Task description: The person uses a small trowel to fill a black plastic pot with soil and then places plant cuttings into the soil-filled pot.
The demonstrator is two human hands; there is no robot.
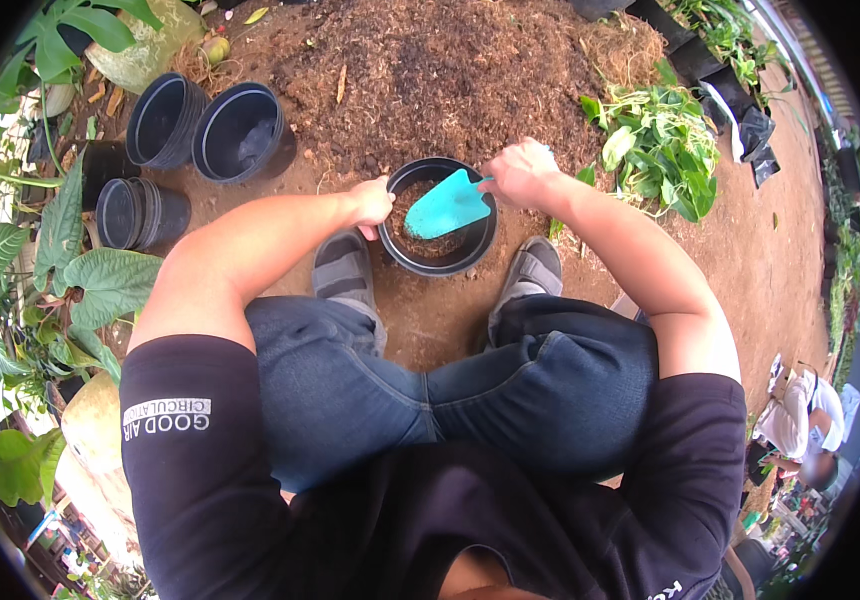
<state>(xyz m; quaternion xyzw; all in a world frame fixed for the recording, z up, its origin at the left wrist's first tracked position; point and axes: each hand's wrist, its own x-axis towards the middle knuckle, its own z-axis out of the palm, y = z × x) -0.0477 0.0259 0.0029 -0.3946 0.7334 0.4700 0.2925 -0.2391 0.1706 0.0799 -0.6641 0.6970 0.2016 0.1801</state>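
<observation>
A round black plastic plant pot (441,264) stands on the ground between my feet, with brown potting mix (416,241) inside. My left hand (371,204) grips the pot's rim at its left side. On the other side, my right hand (521,174) is closed around the handle of a turquoise hand trowel (448,205). The trowel's blade lies over the pot's opening, its tip at the mix; bits of soil cling near the tip. Most of the handle is hidden by my fingers.
Loose brown growing medium (437,82) spreads beyond the pot. Stacked black pots (239,135) and smaller nested pots (141,214) stand at left, near leafy plants (111,285). Uprooted green vines (662,150) lie at right. Another person (805,420) crouches at far right.
</observation>
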